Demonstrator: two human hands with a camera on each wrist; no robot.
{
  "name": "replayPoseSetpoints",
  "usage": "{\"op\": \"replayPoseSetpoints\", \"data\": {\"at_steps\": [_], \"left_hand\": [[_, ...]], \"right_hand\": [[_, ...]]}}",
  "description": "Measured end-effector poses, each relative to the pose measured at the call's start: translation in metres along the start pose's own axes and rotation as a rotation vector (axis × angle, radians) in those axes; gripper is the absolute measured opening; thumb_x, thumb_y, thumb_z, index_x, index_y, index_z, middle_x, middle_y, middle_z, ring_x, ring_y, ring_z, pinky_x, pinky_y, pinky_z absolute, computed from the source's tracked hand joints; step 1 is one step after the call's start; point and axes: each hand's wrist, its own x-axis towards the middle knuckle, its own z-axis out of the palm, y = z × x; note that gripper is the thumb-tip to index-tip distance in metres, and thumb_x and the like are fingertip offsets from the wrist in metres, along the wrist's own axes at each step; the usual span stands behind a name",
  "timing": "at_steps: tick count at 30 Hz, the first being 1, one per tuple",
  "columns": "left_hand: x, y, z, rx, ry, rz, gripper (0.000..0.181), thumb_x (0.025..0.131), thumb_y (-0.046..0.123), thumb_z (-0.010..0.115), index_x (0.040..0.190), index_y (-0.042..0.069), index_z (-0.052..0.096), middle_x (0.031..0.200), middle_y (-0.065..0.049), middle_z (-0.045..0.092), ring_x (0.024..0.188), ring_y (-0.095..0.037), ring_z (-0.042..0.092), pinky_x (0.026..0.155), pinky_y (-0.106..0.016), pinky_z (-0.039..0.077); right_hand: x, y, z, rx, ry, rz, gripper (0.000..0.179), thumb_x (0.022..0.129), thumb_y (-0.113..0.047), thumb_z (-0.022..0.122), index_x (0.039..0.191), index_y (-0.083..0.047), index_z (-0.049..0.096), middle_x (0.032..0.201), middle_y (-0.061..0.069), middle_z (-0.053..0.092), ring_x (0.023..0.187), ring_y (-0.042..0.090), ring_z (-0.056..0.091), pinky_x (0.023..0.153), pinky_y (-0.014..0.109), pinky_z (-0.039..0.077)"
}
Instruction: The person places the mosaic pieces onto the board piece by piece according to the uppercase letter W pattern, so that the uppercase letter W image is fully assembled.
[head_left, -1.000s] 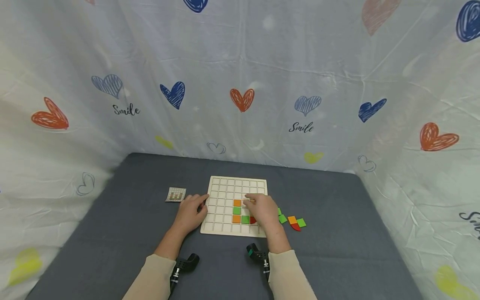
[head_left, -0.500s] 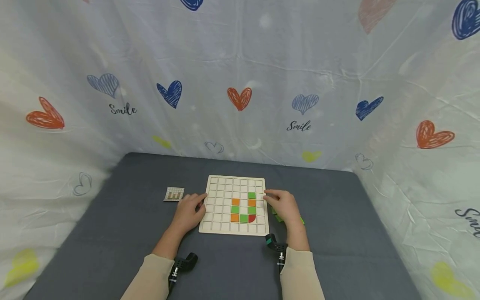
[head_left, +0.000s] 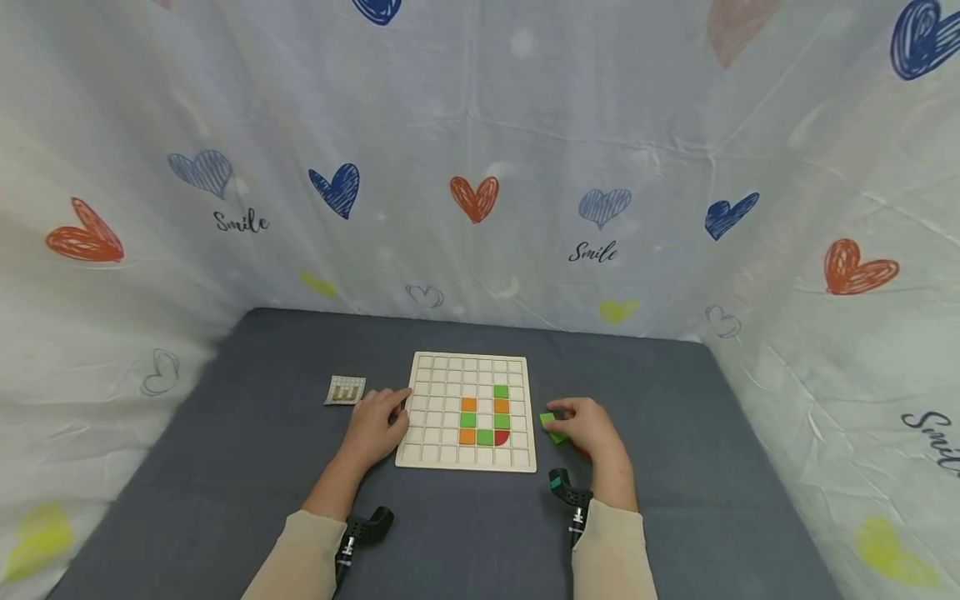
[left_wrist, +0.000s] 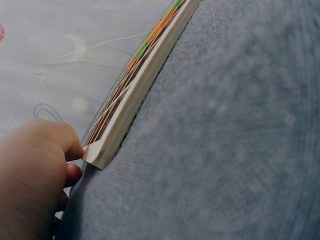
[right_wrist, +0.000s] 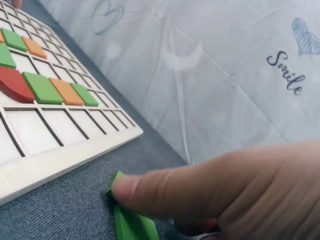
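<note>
A cream square-grid board (head_left: 435, 454) lies on the table with green, orange and red tiles set in its cells. In the column nearest its right side, a green tile (head_left: 501, 391) sits on top and a red quarter-round tile (head_left: 502, 437) at the bottom. My left hand (head_left: 372, 427) rests at the board's left edge, index fingertip touching the rim. Right of the board, my right hand (head_left: 588, 427) pinches a loose green square tile (head_left: 547, 418) between thumb and index finger. A second green tile (right_wrist: 134, 225) lies close beneath it in the right wrist view.
A small printed card (head_left: 346, 390) lies left of the board, beyond my left hand. The dark grey tablecloth (head_left: 457, 533) covers the table. A white curtain (head_left: 420, 108) with printed hearts hangs behind and at the sides.
My right hand has moved off the board to the right and down to the loose tiles, where it has taken hold of a green one. My left hand has stayed at the rim.
</note>
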Motion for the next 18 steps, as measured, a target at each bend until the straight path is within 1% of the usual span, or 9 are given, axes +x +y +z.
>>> {"op": "replayPoseSetpoints", "data": {"at_steps": [1, 3, 6, 11, 18], "left_hand": [[0.0, -0.0003, 0.0001, 0.001, -0.007, -0.005, 0.038, 0.095, 0.009, 0.06, 0.13, 0.006, 0.071, 0.075, 0.007, 0.045, 0.07, -0.016, 0.035, 0.072, -0.04, 0.028], [0.0001, -0.0005, -0.0001, 0.005, -0.019, -0.016, 0.038, 0.095, 0.009, 0.06, 0.131, 0.006, 0.071, 0.076, 0.007, 0.045, 0.07, -0.016, 0.035, 0.072, -0.04, 0.029], [0.0, -0.0008, -0.0001, 0.009, -0.027, -0.028, 0.038, 0.095, 0.01, 0.06, 0.131, 0.007, 0.071, 0.076, 0.007, 0.045, 0.071, -0.016, 0.036, 0.073, -0.04, 0.029], [0.0002, -0.0009, -0.0005, 0.013, -0.025, -0.029, 0.037, 0.095, 0.01, 0.06, 0.131, 0.007, 0.071, 0.076, 0.007, 0.045, 0.071, -0.016, 0.036, 0.073, -0.04, 0.029], [-0.0003, -0.0004, 0.0006, 0.011, 0.001, -0.006, 0.037, 0.094, 0.009, 0.06, 0.128, 0.006, 0.072, 0.075, 0.008, 0.044, 0.07, -0.015, 0.036, 0.071, -0.039, 0.029]], "right_hand": [[-0.0004, 0.0007, 0.0004, 0.002, -0.007, 0.011, 0.04, 0.086, -0.02, 0.084, 0.122, -0.006, 0.076, 0.069, 0.005, 0.051, 0.06, 0.018, 0.044, 0.057, 0.033, 0.038], [-0.0009, 0.002, 0.0015, 0.002, -0.007, 0.015, 0.041, 0.084, -0.019, 0.085, 0.122, -0.005, 0.076, 0.066, 0.003, 0.048, 0.055, 0.017, 0.041, 0.053, 0.031, 0.036], [-0.0018, 0.003, 0.0032, 0.003, 0.006, 0.013, 0.04, 0.084, -0.019, 0.085, 0.12, -0.005, 0.076, 0.067, 0.003, 0.05, 0.055, 0.017, 0.043, 0.052, 0.031, 0.036], [-0.0017, 0.0021, 0.0043, -0.003, 0.025, 0.02, 0.037, 0.085, -0.021, 0.084, 0.118, -0.006, 0.076, 0.072, 0.005, 0.052, 0.058, 0.018, 0.046, 0.054, 0.032, 0.037], [-0.003, 0.0047, 0.0017, -0.058, 0.074, 0.029, 0.037, 0.088, -0.026, 0.082, 0.118, -0.006, 0.075, 0.078, 0.005, 0.06, 0.062, 0.018, 0.053, 0.058, 0.034, 0.042]]}}
